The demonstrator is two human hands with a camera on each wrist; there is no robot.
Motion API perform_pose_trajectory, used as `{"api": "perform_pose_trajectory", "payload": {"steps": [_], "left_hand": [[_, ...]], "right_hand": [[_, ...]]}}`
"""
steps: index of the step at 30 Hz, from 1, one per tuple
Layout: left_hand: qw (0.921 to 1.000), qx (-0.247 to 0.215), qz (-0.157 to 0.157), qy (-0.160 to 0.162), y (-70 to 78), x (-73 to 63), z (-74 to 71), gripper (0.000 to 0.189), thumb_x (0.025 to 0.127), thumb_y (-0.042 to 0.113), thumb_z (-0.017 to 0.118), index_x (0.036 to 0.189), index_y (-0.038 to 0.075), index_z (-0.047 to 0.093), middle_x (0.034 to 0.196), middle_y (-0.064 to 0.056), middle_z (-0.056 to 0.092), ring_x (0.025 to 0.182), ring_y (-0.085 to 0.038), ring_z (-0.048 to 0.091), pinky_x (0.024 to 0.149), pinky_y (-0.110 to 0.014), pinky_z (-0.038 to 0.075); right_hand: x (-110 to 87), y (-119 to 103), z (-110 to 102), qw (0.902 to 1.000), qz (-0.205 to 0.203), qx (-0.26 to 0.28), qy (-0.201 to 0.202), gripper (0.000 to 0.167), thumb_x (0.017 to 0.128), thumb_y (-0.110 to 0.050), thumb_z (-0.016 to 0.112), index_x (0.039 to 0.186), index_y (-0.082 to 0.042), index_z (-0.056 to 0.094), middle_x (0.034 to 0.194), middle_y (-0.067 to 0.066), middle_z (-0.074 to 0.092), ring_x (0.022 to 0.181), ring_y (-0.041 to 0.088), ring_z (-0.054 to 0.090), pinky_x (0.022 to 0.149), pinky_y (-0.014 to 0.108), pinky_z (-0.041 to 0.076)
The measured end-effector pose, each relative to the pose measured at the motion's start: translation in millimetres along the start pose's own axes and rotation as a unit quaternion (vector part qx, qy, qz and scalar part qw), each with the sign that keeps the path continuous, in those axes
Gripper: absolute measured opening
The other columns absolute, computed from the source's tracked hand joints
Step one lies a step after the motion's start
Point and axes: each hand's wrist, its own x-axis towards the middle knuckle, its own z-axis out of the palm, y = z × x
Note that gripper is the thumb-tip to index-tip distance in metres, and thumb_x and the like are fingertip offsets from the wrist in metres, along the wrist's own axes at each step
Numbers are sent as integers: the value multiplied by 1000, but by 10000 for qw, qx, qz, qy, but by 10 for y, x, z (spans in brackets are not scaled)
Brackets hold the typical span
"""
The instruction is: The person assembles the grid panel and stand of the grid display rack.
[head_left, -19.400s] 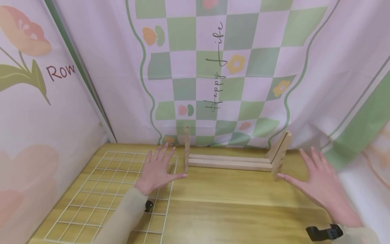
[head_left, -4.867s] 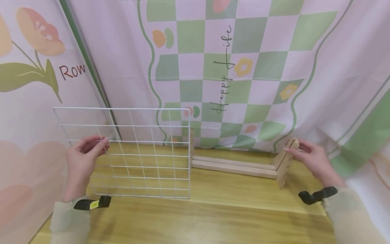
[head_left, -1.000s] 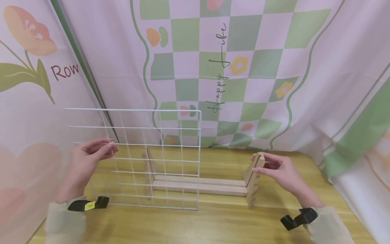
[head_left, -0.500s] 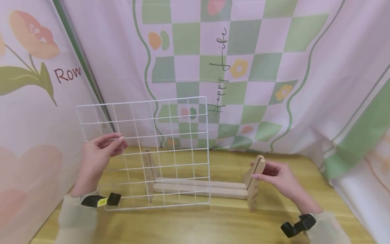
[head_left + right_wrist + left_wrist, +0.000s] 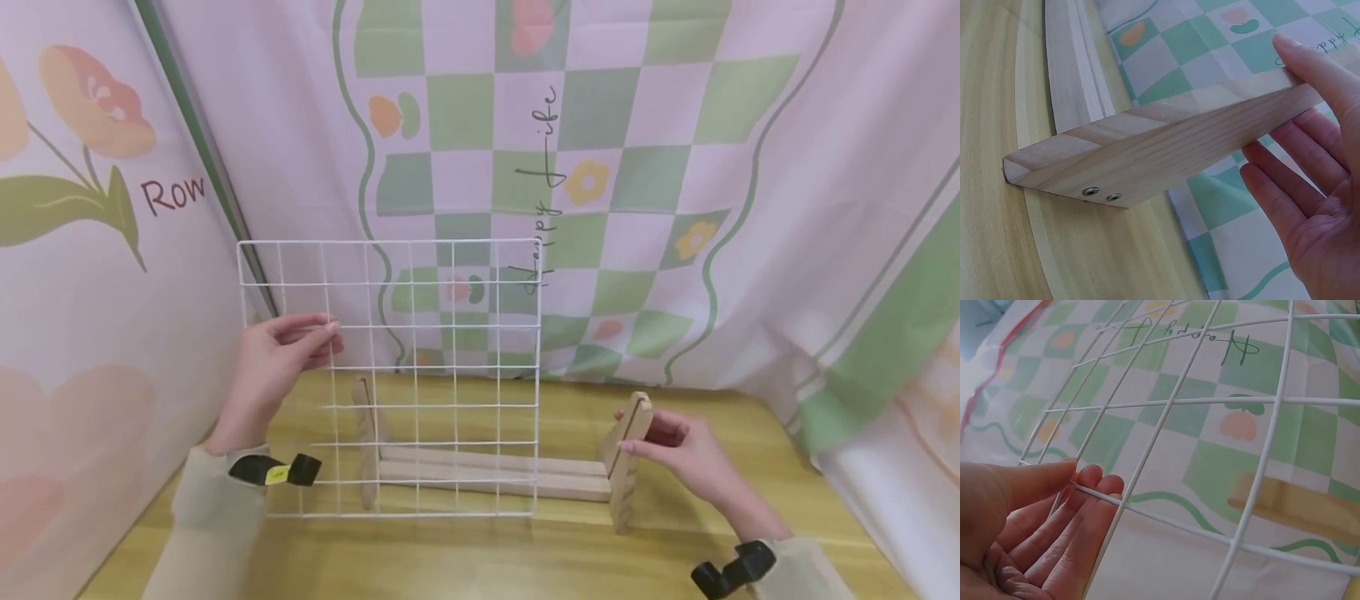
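Observation:
My left hand pinches a white wire grid panel between thumb and fingers, near its left side. The panel stands upright, overlapping the left part of a wooden stand in the head view. Thumb and fingertips of the left hand meet at one wire in the left wrist view. My right hand grips the stand's right upright near its top, thumb in front and fingers behind. A groove runs down that upright. The left upright shows through the wires.
The stand rests on a wood-grain table. Two screw heads show on the right upright's outer face. A checkered curtain hangs behind the table, and flowered cloth closes off the left side.
The grid lay flat at first, then was lifted; over the last second it moves right. The right hand took the upright, and the stand sits farther left and nearer than before.

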Motion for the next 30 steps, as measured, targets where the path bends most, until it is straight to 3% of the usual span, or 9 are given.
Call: {"api": "perform_pose_trajectory", "payload": {"steps": [12,22,30], "left_hand": [[9993,29,-315,-212,175,214,250,39,96,21,76,123,-5,66,105,-16,75,88,-19,75,80,-33,61],[9976,-34,-638,-257,304,417,503,39,95,17,76,126,-4,66,107,-18,74,90,-20,75,79,-32,62],[9961,-240,-686,-497,383,528,683,37,96,14,75,127,-4,65,111,-21,72,93,-22,74,82,-33,61]], "right_hand": [[-30,26,4,10000,-2,-30,39,43,92,-15,79,130,1,66,115,14,73,100,16,72,85,26,58],[-34,22,6,9999,85,-94,73,45,92,-17,79,131,1,65,117,15,72,101,15,71,85,26,58],[-23,3,17,9999,81,-85,45,44,92,-19,79,131,-3,67,123,14,70,103,16,70,86,26,57]]}}
